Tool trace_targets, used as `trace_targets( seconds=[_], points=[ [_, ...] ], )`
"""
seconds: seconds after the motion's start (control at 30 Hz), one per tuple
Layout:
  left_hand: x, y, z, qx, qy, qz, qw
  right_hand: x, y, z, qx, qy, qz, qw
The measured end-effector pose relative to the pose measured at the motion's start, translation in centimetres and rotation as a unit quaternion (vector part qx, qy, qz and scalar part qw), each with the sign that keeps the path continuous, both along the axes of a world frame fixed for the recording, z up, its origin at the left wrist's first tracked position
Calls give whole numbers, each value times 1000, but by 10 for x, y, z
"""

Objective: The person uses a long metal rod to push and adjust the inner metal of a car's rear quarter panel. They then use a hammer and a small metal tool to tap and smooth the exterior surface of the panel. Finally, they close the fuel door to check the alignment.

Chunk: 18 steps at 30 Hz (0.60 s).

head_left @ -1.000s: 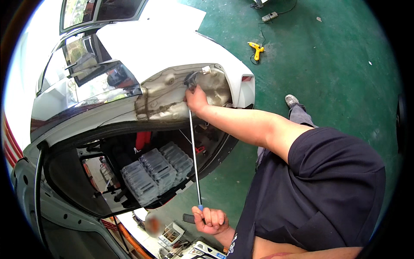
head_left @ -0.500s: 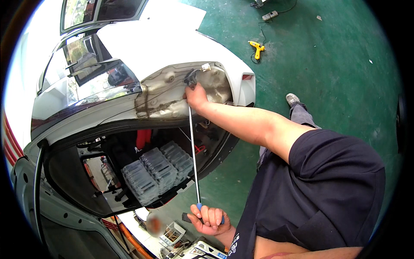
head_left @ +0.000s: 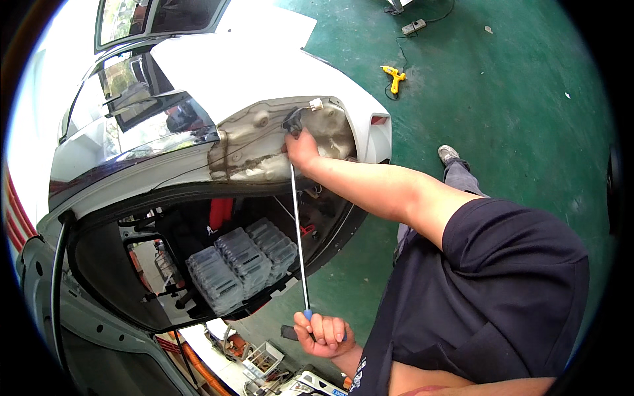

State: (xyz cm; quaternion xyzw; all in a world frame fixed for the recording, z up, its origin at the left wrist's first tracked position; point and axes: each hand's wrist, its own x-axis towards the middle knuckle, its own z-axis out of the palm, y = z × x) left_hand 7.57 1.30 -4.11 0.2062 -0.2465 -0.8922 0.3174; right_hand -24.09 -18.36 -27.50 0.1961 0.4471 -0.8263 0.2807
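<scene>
My left hand (head_left: 323, 334) is closed round the blue handle (head_left: 308, 315) of a long tool with a thin metal shaft (head_left: 299, 237); a dark piece juts out left of that hand. My right hand (head_left: 301, 148) is closed at the shaft's upper end, just under a dark component (head_left: 292, 120); what exactly its fingers grip is hidden. Both lie at the bare metal recess (head_left: 244, 155) in a white car's rear corner (head_left: 264, 59) or below it. A white connector (head_left: 316, 104) sits above the dark component.
Below the recess is the open rear compartment, with stacked clear plastic pieces (head_left: 241, 261) and a red object (head_left: 219, 212). A raised grey panel (head_left: 43, 290) stands at left. On the green floor lie a yellow glue gun (head_left: 395, 78) and a power strip (head_left: 413, 26). My foot (head_left: 447, 154) shows.
Very little differs. Both hands keep their hold, with only slight shifts of the fingers and the tool's shaft.
</scene>
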Motion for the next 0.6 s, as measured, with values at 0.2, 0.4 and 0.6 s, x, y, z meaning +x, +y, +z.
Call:
trace_targets(
  seconds=[0.2, 0.4, 0.6],
  points=[
    [-11, 11, 3, -6, -11, 21, 1000, -2, 5, 4, -14, -19, 2, 1000],
    [-7, 8, -1, 11, -9, 21, 1000, -3, 2, 1, -24, -16, -3, 1000],
    [7, -10, -4, -16, -40, -12, 999, -1, -3, -3, -15, -7, 0, 1000]
  ],
)
